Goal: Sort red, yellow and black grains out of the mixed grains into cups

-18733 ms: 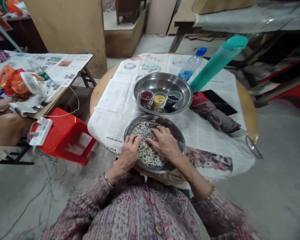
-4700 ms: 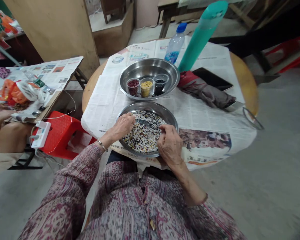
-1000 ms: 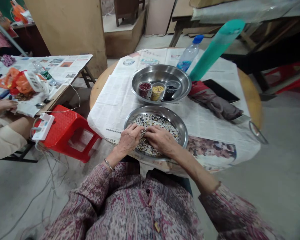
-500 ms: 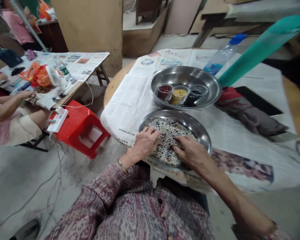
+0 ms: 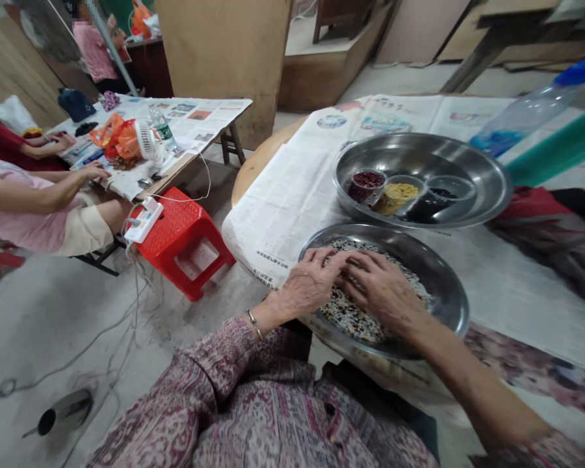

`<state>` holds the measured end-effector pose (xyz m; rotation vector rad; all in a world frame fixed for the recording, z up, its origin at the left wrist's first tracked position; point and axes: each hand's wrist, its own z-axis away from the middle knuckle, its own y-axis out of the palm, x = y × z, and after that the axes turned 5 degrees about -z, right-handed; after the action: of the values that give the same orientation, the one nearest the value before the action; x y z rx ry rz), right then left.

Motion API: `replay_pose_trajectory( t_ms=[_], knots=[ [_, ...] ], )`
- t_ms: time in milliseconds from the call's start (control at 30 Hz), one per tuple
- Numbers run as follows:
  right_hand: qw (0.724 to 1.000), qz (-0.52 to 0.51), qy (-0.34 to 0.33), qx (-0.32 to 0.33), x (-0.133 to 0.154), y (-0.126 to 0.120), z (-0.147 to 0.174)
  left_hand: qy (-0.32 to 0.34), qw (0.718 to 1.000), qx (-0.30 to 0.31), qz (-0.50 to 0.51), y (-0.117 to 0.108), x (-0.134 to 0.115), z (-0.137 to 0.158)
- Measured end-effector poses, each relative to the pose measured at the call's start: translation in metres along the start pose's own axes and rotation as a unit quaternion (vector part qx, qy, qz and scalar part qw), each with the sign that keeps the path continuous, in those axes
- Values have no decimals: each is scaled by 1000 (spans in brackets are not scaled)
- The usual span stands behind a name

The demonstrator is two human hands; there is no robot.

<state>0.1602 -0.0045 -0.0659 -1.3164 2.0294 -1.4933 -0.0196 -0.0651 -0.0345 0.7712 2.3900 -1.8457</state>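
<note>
A steel basin (image 5: 446, 279) in front of me holds a layer of white grains mixed with dark, red and yellow ones (image 5: 351, 318). My left hand (image 5: 309, 279) reaches over its left side, fingers curled. From the right, my right hand (image 5: 383, 286) meets it, with its bent fingertips close to or touching the left ones. Whatever the fingertips hold is hidden between the hands. Behind stands a second steel basin (image 5: 487, 182) with three clear cups: dark red beans (image 5: 368, 179), yellow grains (image 5: 400, 190) and black grains (image 5: 436, 198).
Newspaper (image 5: 277, 195) covers the round table. At the right are a plastic bottle (image 5: 526, 120), a green tube-like object (image 5: 560, 146) and a red-grey cloth item (image 5: 541, 221). A red stool (image 5: 175, 227) bears a power strip (image 5: 145, 221). Other people sit at the left table (image 5: 224, 110).
My hands have come together over the basin; before, they were apart with fingertips in the grains. The view has turned left, so the basins appear farther right.
</note>
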Motion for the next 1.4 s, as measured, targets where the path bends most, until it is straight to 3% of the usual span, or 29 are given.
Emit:
replay_pose_trajectory(
  t_ms=[167,333,467,567,633,800,1000,1100,1233,1400],
  knots=[
    [998,26,59,-5,-22,-18,29,-2,1000,25,-11,-4,-1,-2],
    [999,-28,24,40,8,-44,51,17,1000,5,-2,0,4,-3],
    [995,-60,-7,77,37,-39,36,27,999,-16,7,4,8,-5],
    [993,-52,-18,109,41,-29,15,30,999,-23,5,4,9,-6],
    [996,-20,5,92,33,-26,5,30,999,-26,1,4,9,-6],
    [990,22,140,13,-3,-30,-5,39,999,-34,6,7,12,-6],
    [972,44,228,32,-8,-21,-27,52,996,-67,19,7,14,-6],
    [980,8,192,44,4,-9,-43,59,993,-99,32,4,13,-5],
    [991,-79,77,82,19,1,-51,47,989,-130,45,4,11,-3],
    [978,-146,-12,148,31,-15,-36,51,987,-136,62,5,13,-2]
  ],
)
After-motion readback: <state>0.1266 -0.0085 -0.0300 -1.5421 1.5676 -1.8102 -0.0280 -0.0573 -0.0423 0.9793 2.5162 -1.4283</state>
